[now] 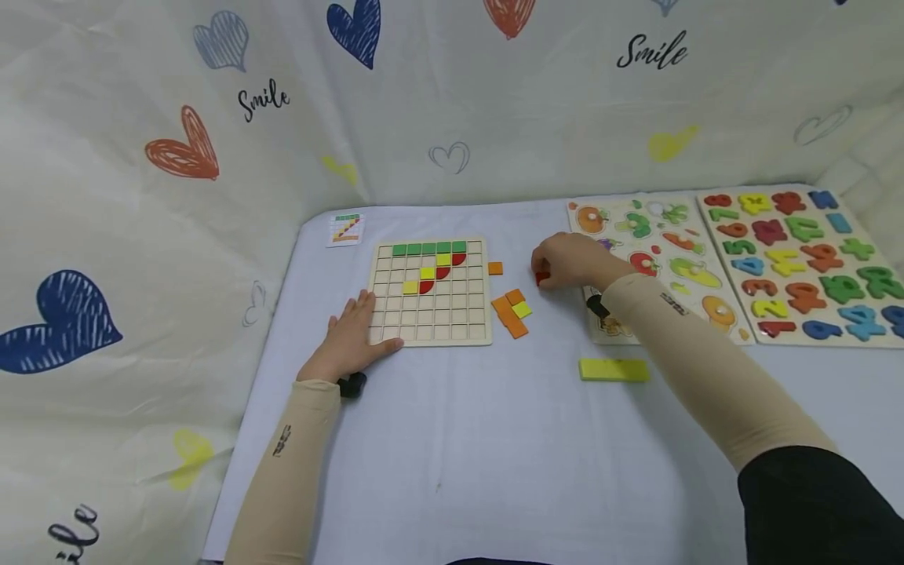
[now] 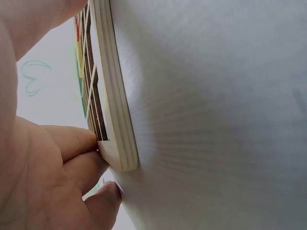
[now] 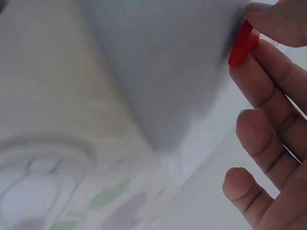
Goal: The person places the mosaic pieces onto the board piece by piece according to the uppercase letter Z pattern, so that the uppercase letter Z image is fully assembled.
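Note:
A wooden grid board (image 1: 431,322) lies on the table with a row of green squares (image 1: 429,249) and a diagonal of yellow squares (image 1: 427,273) and red rounded pieces (image 1: 442,273). My left hand (image 1: 346,337) is spread along its left edge and lower left corner; in the left wrist view, fingertips touch the board's rim (image 2: 117,105). To the right of the board my right hand (image 1: 572,260) pinches a small red piece (image 3: 244,45) between thumb and fingers. Orange pieces (image 1: 510,318) and a yellow square (image 1: 521,310) lie between the board and that hand.
A small pattern card (image 1: 346,230) lies beyond the board's upper left corner. One orange square (image 1: 495,268) is by the board's right edge. A yellow bar (image 1: 614,370) lies nearer me. Vegetable (image 1: 678,208) and number (image 1: 798,259) puzzle boards fill the right side.

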{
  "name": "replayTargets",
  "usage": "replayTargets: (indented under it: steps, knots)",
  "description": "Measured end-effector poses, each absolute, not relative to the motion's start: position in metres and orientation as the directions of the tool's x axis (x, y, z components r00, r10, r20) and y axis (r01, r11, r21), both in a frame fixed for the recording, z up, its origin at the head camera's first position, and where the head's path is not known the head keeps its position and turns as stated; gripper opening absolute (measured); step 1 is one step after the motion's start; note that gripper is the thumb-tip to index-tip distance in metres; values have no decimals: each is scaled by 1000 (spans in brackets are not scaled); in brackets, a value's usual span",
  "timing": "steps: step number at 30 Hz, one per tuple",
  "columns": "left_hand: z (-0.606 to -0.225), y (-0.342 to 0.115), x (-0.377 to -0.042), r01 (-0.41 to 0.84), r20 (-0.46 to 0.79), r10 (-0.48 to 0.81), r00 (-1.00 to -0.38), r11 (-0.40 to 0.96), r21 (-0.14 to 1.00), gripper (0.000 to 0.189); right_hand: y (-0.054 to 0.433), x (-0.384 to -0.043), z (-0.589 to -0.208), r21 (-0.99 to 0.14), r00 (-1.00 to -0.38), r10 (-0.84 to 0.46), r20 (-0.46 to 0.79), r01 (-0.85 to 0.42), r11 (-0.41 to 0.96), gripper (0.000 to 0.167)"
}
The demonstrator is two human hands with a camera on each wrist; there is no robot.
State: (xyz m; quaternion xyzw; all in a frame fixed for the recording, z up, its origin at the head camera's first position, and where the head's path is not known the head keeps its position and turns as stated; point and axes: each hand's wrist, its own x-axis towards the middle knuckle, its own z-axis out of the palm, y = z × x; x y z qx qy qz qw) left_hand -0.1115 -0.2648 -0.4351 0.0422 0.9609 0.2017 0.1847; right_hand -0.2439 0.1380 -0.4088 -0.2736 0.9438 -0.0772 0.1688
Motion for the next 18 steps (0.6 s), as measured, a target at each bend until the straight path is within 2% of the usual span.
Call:
replayTargets:
  steps: [9, 18]
  knots:
    - [-438, -267, -112, 15, -328, 161, -931, 914, 407, 114, 83, -234, -399, -338, -780, -584, -227, -499, 798, 20]
    - [-438, -267, -113, 9, -337, 155, -929, 918, 397, 113, 18, -228, -403, -353, -717, -660, -225, -572, 741, 17]
